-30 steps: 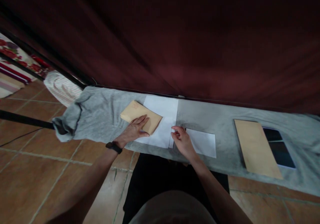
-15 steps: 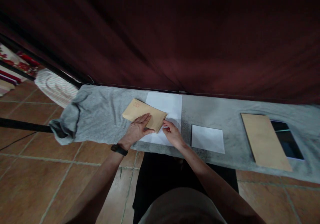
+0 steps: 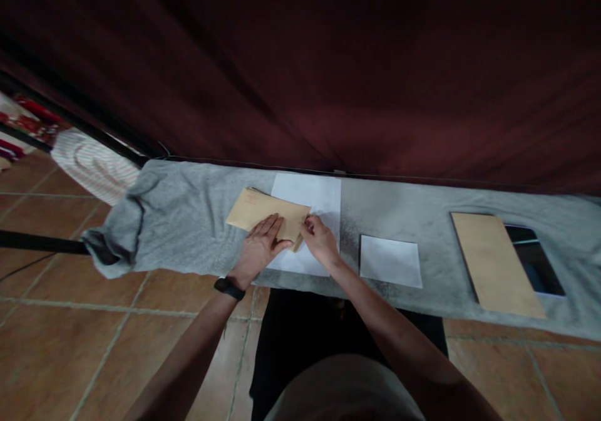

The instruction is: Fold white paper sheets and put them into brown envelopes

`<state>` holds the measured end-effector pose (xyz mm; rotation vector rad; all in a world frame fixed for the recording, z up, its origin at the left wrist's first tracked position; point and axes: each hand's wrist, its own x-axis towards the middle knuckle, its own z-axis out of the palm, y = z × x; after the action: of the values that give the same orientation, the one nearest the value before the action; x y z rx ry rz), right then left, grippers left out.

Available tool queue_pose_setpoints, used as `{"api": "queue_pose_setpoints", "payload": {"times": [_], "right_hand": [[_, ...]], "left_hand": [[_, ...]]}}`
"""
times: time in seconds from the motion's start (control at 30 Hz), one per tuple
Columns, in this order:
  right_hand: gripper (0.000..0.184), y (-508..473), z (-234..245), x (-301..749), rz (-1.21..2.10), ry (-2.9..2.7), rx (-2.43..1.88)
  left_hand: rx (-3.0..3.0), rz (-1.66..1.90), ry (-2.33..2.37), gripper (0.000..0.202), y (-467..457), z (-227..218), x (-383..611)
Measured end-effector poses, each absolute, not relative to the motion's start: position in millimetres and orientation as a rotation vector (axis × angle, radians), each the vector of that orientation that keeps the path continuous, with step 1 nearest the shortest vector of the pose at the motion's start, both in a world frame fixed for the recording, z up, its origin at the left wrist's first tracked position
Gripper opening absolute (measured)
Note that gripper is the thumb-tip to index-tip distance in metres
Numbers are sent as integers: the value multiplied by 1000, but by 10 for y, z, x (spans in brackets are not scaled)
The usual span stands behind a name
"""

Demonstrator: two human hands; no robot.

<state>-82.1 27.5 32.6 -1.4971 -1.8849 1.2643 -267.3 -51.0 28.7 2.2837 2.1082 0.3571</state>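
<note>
Brown paper envelopes (image 3: 251,209) lie in a small stack, slightly fanned, with faint red print near the upper left corner. My left hand (image 3: 260,242) rests flat on the top envelope, fingers stretched out and thumb apart, pressing near its lower edge. At the stack's right end my right hand (image 3: 320,236) has its fingers pinched on the edge of an envelope; the fingertips are partly hidden. Beneath the stack lies white paper (image 3: 307,189), showing above and to the right of it.
A smaller stack of white paper (image 3: 390,261) lies right of my right hand. Farther right, a brown envelope stack (image 3: 495,264) partly covers a dark phone-like device (image 3: 538,261). Grey cloth (image 3: 188,220) covers the bench. A dark red curtain (image 3: 328,83) hangs behind.
My right hand has moved slightly up and left onto the envelope's right edge, its fingers now closed there. The stack has shifted and fanned a little; my left hand stays flat on it.
</note>
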Motion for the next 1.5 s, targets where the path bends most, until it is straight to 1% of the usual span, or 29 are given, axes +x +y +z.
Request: {"api": "queue_pose_setpoints", "payload": {"times": [0.1,0.17,0.27,0.4,0.63,0.73,0.9,0.97,1.07,1.2,1.27,1.4,1.43,1.5], "right_hand": [[18,352,387,-846,1156,-1974,-1575],[14,387,402,-859,1134,-1997,-1599],[14,427,390,-879,1145,-1996,-1617],[11,508,341,-918,1233,-1953,-1611],[21,628,313,-934,1475,-1765,-1534],[19,600,354,-927,1551,-1658,-1460],[11,498,442,-966,1659,-1485,-1359],[12,456,483,-982,1721,-1409,-1314],[18,393,543,-979,1835,-1300,-1229],[26,306,600,-948,2124,-951,-1051],[28,269,620,-927,2190,-837,-1006],[34,213,642,-811,2119,-867,-988],[34,199,639,-759,2080,-908,-999],[31,165,621,-626,2006,-989,-1039]], "left_hand": [[2275,350,2142,70,-517,249,-2630],[2263,366,2159,69,-518,224,-2607],[2235,432,2180,68,-514,184,-2578],[2205,508,2218,66,-506,133,-2547],[2202,502,2218,66,-525,115,-2532],[2220,539,2223,69,-530,129,-2542],[2263,575,2206,63,-550,165,-2532],[2287,594,2214,63,-578,183,-2516],[2352,617,2200,65,-636,214,-2489],[2441,602,2141,68,-707,265,-2435],[2493,556,2096,70,-731,290,-2386],[2572,476,1970,74,-760,309,-2245],[2556,489,1972,79,-764,310,-2209],[2493,529,2013,96,-764,322,-2147]]}}
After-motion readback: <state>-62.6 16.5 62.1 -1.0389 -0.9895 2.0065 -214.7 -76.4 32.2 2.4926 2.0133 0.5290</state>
